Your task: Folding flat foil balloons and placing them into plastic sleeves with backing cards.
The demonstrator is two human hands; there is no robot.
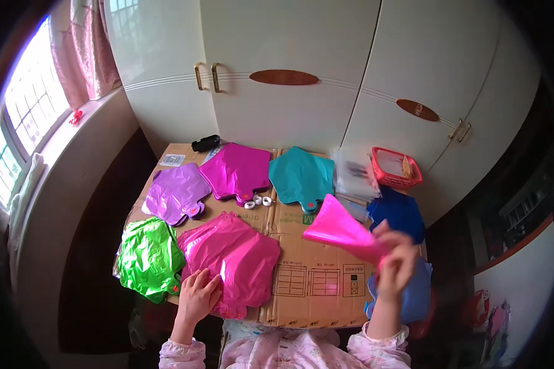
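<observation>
My left hand (199, 296) lies with its fingers apart on the near edge of a stack of flat pink foil balloons (243, 255). At the right, my right hand (397, 258) is closed on the gathered end of one pink foil balloon (345, 229). That balloon hangs in the air above the cardboard (317, 312), its wide end fanning out toward the left. Next to the pink stack lies a crinkled green foil balloon pile (149, 258). Light blue balloons (417, 296) lie partly hidden beneath my right wrist.
Farther back lie purple (175, 189), magenta (237, 171) and teal (301, 175) balloon stacks, with small white rolls (258, 202) between them. Dark blue balloons (403, 208), clear plastic bags (354, 171) and a red basket (420, 181) occupy the right. A black object (205, 143) sits near the cabinets (283, 37).
</observation>
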